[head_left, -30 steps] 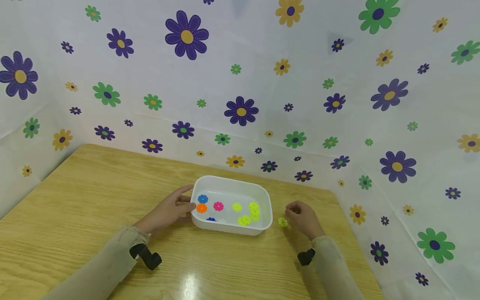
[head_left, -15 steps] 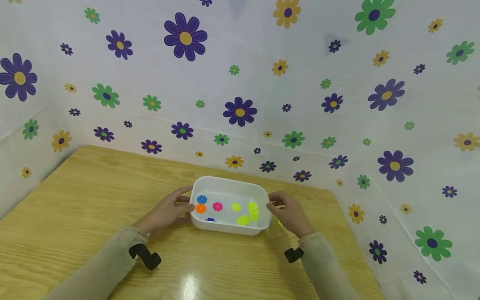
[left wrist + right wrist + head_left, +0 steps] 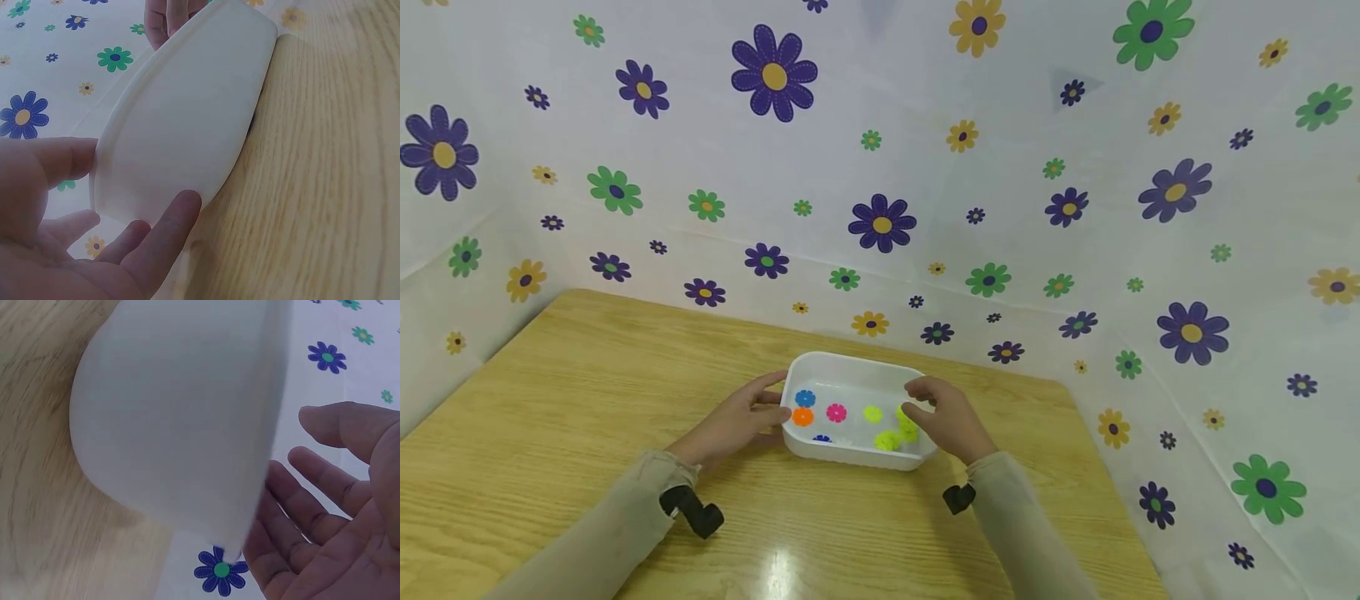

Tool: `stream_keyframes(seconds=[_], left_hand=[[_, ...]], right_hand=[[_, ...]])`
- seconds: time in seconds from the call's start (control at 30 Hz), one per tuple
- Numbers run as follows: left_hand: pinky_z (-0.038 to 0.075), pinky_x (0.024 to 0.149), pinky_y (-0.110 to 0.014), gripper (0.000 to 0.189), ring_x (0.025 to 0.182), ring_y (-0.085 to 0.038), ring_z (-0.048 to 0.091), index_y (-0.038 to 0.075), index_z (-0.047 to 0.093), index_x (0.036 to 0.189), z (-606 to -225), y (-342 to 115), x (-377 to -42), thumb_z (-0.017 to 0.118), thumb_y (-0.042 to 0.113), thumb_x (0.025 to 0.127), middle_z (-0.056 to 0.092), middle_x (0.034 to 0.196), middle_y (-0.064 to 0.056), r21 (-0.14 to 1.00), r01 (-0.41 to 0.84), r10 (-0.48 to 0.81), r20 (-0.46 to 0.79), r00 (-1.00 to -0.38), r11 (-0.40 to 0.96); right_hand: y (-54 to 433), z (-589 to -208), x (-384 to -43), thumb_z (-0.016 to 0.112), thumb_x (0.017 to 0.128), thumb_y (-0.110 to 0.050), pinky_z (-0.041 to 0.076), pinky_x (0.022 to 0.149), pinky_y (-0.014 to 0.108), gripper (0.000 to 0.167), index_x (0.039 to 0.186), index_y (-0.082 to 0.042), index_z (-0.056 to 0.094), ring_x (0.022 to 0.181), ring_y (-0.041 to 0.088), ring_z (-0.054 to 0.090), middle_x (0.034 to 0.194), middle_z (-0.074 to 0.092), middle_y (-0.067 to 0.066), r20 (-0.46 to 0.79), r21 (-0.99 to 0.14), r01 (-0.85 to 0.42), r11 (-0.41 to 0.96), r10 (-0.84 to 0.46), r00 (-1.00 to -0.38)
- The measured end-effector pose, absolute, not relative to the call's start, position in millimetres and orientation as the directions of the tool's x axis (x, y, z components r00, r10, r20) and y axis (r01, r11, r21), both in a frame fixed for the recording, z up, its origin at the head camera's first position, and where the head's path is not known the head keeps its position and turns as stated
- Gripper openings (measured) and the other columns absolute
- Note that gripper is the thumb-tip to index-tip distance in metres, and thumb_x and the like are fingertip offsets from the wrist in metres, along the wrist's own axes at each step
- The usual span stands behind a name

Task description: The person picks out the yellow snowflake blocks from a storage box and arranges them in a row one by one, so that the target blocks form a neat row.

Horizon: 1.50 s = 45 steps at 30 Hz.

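Observation:
A white plastic tub [image 3: 850, 457] stands on the table with several flower-shaped plastic discs inside. Blue [image 3: 806, 398], orange [image 3: 802, 417] and pink [image 3: 837, 412] discs lie toward its left and middle; yellow-green discs [image 3: 888, 440] gather at the right. My left hand [image 3: 733, 427] holds the tub's left end, thumb at the rim and fingertips against the outer wall, as the left wrist view shows. My right hand [image 3: 951, 419] is over the tub's right rim, thumb and fingers apart with nothing between them; it partly covers the yellow-green discs.
The wooden table [image 3: 625, 392] extends around the tub. A white sheet [image 3: 820, 158] printed with purple, green and yellow flowers hangs behind and along both sides. Black wrist mounts [image 3: 692, 511] sit on both sleeves.
My right hand has moved left from beside a yellow-green disc on the table to over the tub's right end. That disc is now hidden from view. My left hand keeps its place on the tub.

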<state>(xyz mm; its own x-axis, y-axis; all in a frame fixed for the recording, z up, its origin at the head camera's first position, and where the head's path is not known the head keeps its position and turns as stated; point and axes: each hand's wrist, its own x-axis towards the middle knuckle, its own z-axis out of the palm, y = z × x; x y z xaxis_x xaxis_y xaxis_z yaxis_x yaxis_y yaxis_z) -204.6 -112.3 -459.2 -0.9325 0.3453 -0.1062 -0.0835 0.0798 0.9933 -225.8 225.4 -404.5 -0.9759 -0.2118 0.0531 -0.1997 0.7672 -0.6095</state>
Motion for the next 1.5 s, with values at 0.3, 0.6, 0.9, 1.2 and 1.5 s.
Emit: stream_keyframes(seconds=[0.3,0.6,0.9,1.2,1.5], left_hand=[[0.059,0.097,-0.048,0.071,0.122,-0.036,0.060,0.016,0.026,0.165,-460,-113,-205,0.063,0.017,0.104,0.048,0.145,-0.027,0.994,-0.087,0.351,-0.105,-0.931,0.069],[0.060,0.096,-0.048,0.071,0.121,-0.036,0.061,0.016,0.027,0.165,-459,-113,-206,0.064,0.018,0.104,0.048,0.145,-0.027,0.993,-0.087,0.350,-0.108,-0.930,0.075],[0.060,0.095,-0.047,0.070,0.120,-0.035,0.061,0.019,0.029,0.164,-462,-113,-207,0.065,0.018,0.103,0.049,0.143,-0.024,0.992,-0.103,0.338,-0.123,-0.933,0.075],[0.061,0.095,-0.045,0.070,0.120,-0.035,0.061,0.020,0.030,0.164,-464,-112,-209,0.066,0.018,0.103,0.050,0.142,-0.023,0.991,-0.106,0.343,-0.126,-0.931,0.077],[0.061,0.095,-0.046,0.071,0.119,-0.035,0.061,0.021,0.029,0.164,-466,-115,-211,0.065,0.018,0.103,0.050,0.142,-0.022,0.991,-0.110,0.342,-0.129,-0.931,0.076]], right_hand=[[203,-416,-235,0.074,0.097,-0.022,0.057,0.098,0.044,0.025,0.119,-0.012,0.072,0.105,0.022,0.065,0.111,0.071,0.001,0.024,-0.602,-0.177,0.779,-0.203,-0.979],[188,-429,-243,0.075,0.097,-0.025,0.058,0.097,0.040,0.026,0.119,-0.012,0.072,0.102,0.020,0.063,0.112,0.070,0.001,-0.096,-0.554,-0.121,0.824,-0.207,-0.974],[177,-434,-243,0.079,0.093,-0.024,0.056,0.099,0.042,0.032,0.121,-0.011,0.072,0.101,0.022,0.060,0.110,0.067,0.003,-0.151,-0.515,-0.059,0.855,-0.158,-0.976],[178,-440,-246,0.078,0.093,-0.021,0.054,0.103,0.043,0.039,0.128,-0.007,0.071,0.099,0.022,0.057,0.108,0.063,0.004,-0.167,-0.449,-0.079,0.890,-0.170,-0.971],[177,-446,-250,0.078,0.094,-0.021,0.056,0.091,0.038,0.025,0.116,-0.009,0.074,0.088,0.018,0.057,0.098,0.061,0.001,-0.147,-0.382,-0.129,0.915,-0.198,-0.969]])
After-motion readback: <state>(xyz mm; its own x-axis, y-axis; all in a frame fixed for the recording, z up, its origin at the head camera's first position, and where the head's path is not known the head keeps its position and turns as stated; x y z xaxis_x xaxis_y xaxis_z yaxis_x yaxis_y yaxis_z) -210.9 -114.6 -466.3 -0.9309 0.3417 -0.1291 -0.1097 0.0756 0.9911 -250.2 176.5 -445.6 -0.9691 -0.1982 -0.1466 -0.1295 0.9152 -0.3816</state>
